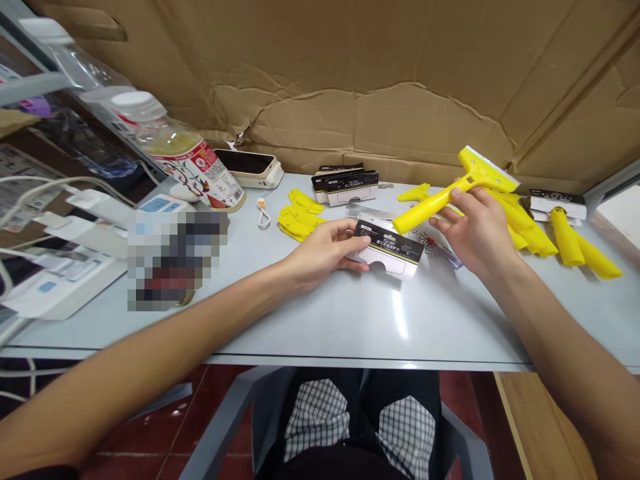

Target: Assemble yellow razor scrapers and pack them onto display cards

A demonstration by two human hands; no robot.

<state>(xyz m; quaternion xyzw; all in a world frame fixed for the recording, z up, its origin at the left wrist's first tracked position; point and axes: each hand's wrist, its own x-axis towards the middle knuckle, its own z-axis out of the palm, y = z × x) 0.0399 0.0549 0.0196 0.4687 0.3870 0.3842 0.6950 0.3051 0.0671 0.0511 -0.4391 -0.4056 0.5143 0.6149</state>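
**Q:** What does the head view show at centre?

**A:** Two bare hands above a pale grey table (320,327). Left hand (320,250): fingers and thumb closed on the left end of a black-and-white card package (393,250), which is tilted and sits in front of the body.

**Q:** And the other hand?

**A:** Right hand (477,230): fingers curled around the handle of a yellow plastic scraper (430,207), with the thumb along its top. The scraper is angled across the hand, its wide head raised toward the upper right. The two hands are apart, with the package and scraper handle nearly meeting between them.

**Q:** What lies nearest the hands?

**A:** Just beyond the package, a clear plastic sleeve (367,211); beside it, a small metal chain (425,241). Farther back, stacked black packages (345,188). Left of these, loose yellow plastic pieces (300,217); right of the right hand, more yellow scraper parts (575,247).

**Q:** And the surroundings?

**A:** At left, a plastic bottle with a white cap (185,160), a cream-and-black device (249,168) and a white power strip (60,283). Behind the table, creased cardboard (360,87). Below its edge, checked cloth (315,420) covers the person's lap.
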